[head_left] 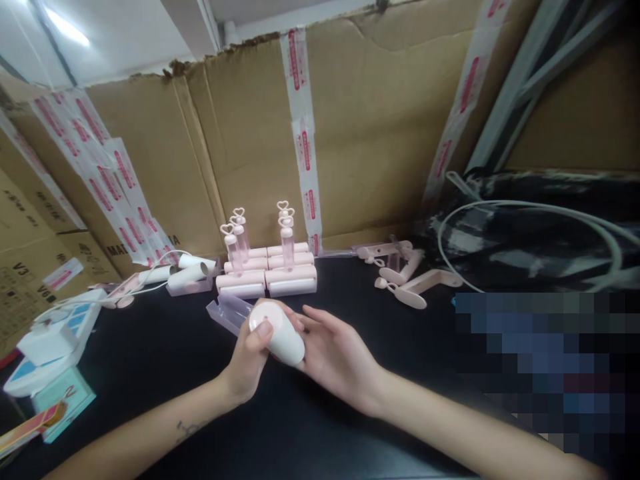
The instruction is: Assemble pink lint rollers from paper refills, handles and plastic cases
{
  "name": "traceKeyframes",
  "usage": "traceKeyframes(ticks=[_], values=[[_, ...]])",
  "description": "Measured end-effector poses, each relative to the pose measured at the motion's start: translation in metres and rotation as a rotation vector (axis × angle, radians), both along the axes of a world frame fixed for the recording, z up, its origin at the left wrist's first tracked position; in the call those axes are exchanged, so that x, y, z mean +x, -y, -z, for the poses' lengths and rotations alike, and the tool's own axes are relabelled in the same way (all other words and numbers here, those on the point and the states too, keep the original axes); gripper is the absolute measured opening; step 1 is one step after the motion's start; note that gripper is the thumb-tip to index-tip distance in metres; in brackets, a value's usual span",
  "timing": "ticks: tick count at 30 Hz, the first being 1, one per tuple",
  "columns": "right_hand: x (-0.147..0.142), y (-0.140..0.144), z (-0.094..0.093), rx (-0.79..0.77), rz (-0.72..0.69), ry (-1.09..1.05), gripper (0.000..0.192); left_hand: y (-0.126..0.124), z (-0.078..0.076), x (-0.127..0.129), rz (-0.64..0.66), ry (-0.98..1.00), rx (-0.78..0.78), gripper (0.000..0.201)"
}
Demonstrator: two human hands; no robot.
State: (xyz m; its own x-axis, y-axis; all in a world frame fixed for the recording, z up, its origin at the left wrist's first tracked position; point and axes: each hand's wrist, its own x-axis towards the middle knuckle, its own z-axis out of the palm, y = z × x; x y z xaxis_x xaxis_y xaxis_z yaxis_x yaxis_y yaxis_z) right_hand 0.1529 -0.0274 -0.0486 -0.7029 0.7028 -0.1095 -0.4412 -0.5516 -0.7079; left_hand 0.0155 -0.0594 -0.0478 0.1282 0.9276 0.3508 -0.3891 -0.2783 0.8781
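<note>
My left hand (250, 360) is closed around a white roll (287, 337) with a pale pink end. Its thumb presses on that end, and the roll leans toward the right. My right hand (343, 357) has its palm turned to the roll, fingers stretched out and partly hidden behind it, touching its lower end. Just behind my left hand is a clear purple-tinted plastic cover (230, 313); whether the hand touches it cannot be seen. Farther back, pink rollers (243, 283) lie in two stacks, with clear pink tubes (287, 248) topped by heart-shaped loops standing on them.
Pink handle pieces (417, 287) lie at the right, beside a looped white cable (530, 203). At the left are white rolls (187, 277), a power strip (35, 373) with a plug and a teal box (67, 403). Taped cardboard (370, 133) walls the black table's back.
</note>
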Motion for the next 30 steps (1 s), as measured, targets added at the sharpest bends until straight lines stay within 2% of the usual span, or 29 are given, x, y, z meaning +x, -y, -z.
traceKeyframes(ticks=[5, 9, 12, 17, 19, 21, 22, 24, 25, 26, 28, 30], values=[[0.004, -0.003, 0.000, 0.157, 0.085, -0.012, 0.027, 0.002, 0.010, -0.004, -0.035, -0.134, 0.146, 0.034], [0.011, -0.007, -0.006, 0.473, 0.194, -0.005, 0.050, 0.009, 0.007, -0.004, -0.059, -0.242, 0.181, 0.065], [0.014, -0.005, -0.009, 0.646, 0.201, -0.004, 0.054, 0.014, -0.002, -0.001, -0.026, -0.268, 0.215, 0.081], [0.008, -0.008, -0.001, 0.794, 0.159, 0.104, 0.053, 0.014, -0.008, -0.001, -0.004, -0.258, 0.210, 0.078], [0.012, -0.023, -0.001, 0.894, 0.229, 0.185, 0.049, 0.013, -0.006, -0.005, -0.029, -0.270, 0.170, 0.074], [0.026, -0.047, -0.008, 1.043, 0.397, 0.387, 0.047, 0.011, -0.001, -0.008, -0.010, -0.303, 0.106, 0.066], [0.039, -0.060, -0.014, 1.138, 0.478, 0.554, 0.048, 0.010, 0.002, -0.009, 0.018, -0.331, 0.068, 0.061], [0.071, -0.085, -0.028, 1.348, 0.563, 1.097, 0.042, 0.007, 0.008, -0.011, 0.067, -0.390, 0.018, 0.052], [0.089, -0.095, -0.035, 1.368, 0.543, 1.448, 0.037, 0.006, 0.011, -0.011, 0.075, -0.412, 0.009, 0.048], [0.107, -0.104, -0.040, 1.320, 0.527, 1.572, 0.033, 0.005, 0.014, -0.011, 0.073, -0.419, 0.001, 0.046], [0.138, -0.115, -0.044, 1.235, 0.417, 1.715, 0.022, 0.004, 0.020, -0.011, 0.072, -0.371, -0.034, 0.042], [0.158, -0.121, -0.042, 1.161, 0.279, 1.733, 0.013, 0.004, 0.027, -0.010, 0.102, -0.263, -0.111, 0.041]])
